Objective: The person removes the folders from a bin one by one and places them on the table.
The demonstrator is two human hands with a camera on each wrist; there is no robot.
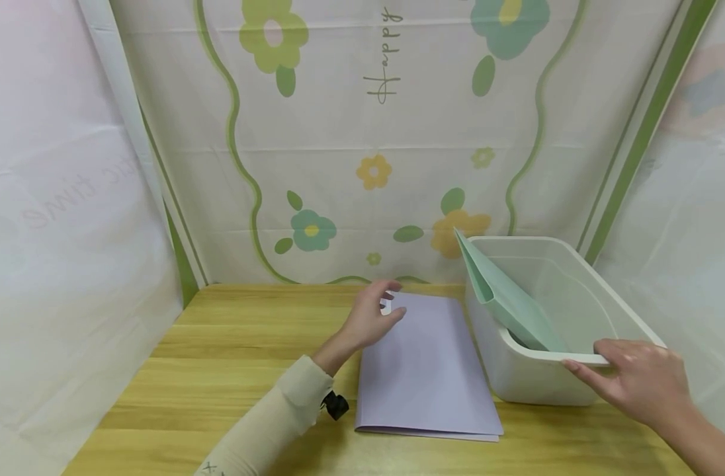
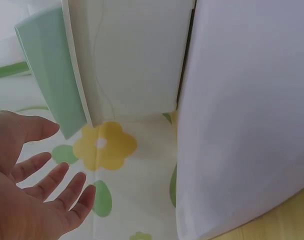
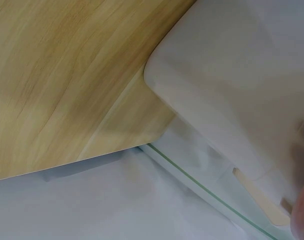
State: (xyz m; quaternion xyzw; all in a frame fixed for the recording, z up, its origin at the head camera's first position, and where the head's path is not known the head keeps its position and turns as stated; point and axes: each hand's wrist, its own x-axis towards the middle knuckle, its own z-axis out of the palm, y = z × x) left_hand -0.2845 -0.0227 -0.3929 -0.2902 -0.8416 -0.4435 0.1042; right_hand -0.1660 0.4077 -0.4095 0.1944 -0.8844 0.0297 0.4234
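Observation:
A lilac paper folder (image 1: 425,370) lies flat on the table, its loose edges toward the front. Over its far left corner hovers my left hand (image 1: 368,318), holding nothing; the left wrist view shows its fingers spread and slightly bent. To the right stands a white plastic bin (image 1: 532,380). My right hand (image 1: 645,377) grips the bin's near rim, thumb along the outside; only a sliver of that hand (image 3: 303,210) shows in the right wrist view. A mint green folder (image 1: 514,301) leans in the bin, its upper end sticking out over the left rim.
The wood-grain table (image 1: 231,370) extends left of the lilac folder. A flower-printed cloth (image 1: 339,132) hangs behind the table, with more pale cloth at both sides. A small black object (image 1: 335,404) is attached at the left sleeve's cuff.

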